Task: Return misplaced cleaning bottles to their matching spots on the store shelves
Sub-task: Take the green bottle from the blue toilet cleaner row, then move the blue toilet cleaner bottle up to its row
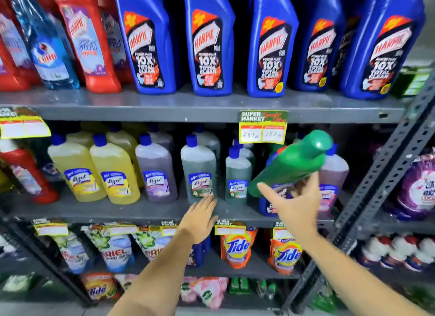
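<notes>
Two hands up at the middle shelf (pixel 141 209), green bottle (pixel 292 165) in the right one!

Right hand (pixel 299 205) grips the green bottle low on its body, fingers wrapped round it, bottle tilted with its cap up and to the right, in front of the Lizol bottles (pixel 199 174). Left hand (pixel 200 219) is flat and loose, fingertips touching a grey-green Lizol's base. Blue Harpic bottles (pixel 207 42) line the shelf above.

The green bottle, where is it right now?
In the head view, the green bottle is tilted in the right hand, right of centre in front of the middle shelf, just below the yellow price tag.
</notes>
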Motion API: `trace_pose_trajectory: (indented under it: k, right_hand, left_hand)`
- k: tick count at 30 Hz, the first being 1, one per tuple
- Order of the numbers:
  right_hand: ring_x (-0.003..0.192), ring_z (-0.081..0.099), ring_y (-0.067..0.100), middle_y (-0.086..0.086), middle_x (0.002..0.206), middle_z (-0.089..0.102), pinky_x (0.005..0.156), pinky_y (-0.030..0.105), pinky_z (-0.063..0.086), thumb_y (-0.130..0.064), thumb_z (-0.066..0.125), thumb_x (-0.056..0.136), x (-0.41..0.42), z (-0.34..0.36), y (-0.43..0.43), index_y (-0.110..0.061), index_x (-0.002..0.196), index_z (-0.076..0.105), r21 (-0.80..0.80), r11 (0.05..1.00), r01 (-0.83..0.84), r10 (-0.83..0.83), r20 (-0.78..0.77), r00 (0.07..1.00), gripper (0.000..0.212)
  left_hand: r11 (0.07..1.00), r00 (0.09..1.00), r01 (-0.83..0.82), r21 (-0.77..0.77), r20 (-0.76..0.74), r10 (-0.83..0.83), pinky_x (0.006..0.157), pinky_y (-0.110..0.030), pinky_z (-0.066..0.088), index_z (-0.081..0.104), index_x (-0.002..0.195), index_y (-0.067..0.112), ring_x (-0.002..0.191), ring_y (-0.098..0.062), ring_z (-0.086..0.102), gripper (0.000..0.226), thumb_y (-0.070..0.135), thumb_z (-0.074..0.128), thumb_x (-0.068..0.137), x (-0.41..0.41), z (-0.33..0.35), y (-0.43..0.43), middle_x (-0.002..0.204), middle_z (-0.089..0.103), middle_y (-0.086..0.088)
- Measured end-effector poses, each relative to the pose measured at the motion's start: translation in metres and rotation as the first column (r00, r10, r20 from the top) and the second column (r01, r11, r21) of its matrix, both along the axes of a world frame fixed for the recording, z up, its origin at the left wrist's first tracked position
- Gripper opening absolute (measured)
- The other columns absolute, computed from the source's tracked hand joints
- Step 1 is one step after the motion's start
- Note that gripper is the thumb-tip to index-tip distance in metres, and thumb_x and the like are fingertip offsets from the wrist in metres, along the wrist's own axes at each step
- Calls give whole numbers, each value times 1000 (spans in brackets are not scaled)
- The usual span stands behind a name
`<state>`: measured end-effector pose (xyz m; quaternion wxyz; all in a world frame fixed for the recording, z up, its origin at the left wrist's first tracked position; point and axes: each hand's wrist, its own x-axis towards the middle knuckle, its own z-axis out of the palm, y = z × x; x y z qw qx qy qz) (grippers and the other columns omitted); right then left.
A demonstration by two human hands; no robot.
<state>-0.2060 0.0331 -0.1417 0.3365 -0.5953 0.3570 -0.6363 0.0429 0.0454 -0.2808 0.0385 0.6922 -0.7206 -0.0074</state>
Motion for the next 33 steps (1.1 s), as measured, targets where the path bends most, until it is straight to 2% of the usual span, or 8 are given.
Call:
trace_pose_trajectory:
  k: [5,9,13,16,23,27,31,33]
  right_hand:
    - [101,66,11,-3,108,69,91,36,54,-22,93,58,46,-56,-13,-20,115,54,167,986,13,11,-141,990,69]
    - [101,64,16,-1,110,66,92,41,53,-37,91,54,76,-83,-41,-21,117,52,279,953,117,-60,-205,977,75]
    - [104,62,20,3,114,63,92,44,52,-40,89,54,90,-108,-55,-18,121,50,348,924,159,-61,-276,959,80]
    - [110,60,23,5,121,60,95,45,51,-44,87,55,94,-123,-55,-18,126,46,369,915,165,-30,-346,938,86]
    - [118,54,29,9,131,48,95,42,48,-39,86,66,96,-131,-54,-11,138,35,319,928,192,-27,-456,890,93]
    - [125,47,29,11,141,37,99,42,45,-44,85,67,92,-133,-45,-11,143,27,265,945,190,-41,-480,877,101]
    - [130,39,34,19,143,38,104,54,37,-48,68,80,73,-130,-39,-6,145,29,105,918,383,-312,-405,859,87]
    - [127,38,38,24,142,39,101,55,33,-46,64,79,59,-124,-49,-3,144,32,124,856,502,-434,-357,827,84]
  left_hand:
    - [975,999,-40,217,15,37,118,-44,7,5,154,16,148,-22,1,64,47,26,103,-5,-27,-2,162,-5,-3]
    - [984,995,-55,171,87,41,117,-45,-4,-6,153,15,147,-22,-10,72,55,24,100,-5,-47,3,162,-9,-5]
    - [992,999,0,122,38,-4,117,-44,-3,-2,153,16,148,-22,-7,89,72,-8,84,0,-49,4,162,-6,-5]
    - [993,999,7,116,30,-10,118,-43,-2,-2,154,16,147,-21,-8,74,61,15,97,3,-50,5,162,-7,-5]
    - [997,1000,4,82,24,-6,118,-45,-3,1,154,14,147,-24,-6,71,53,28,100,1,-56,7,162,-4,-7]
    - [998,1000,5,61,19,-6,118,-45,-2,7,154,12,148,-25,-2,79,61,9,92,-1,-54,8,162,3,-8]
    - [999,999,-5,32,47,3,118,-44,1,8,154,12,148,-26,1,72,54,25,98,-1,-55,9,162,6,-8]
    - [999,999,-9,38,42,7,118,-44,0,7,154,13,148,-25,0,74,57,16,95,-2,-55,9,162,5,-8]
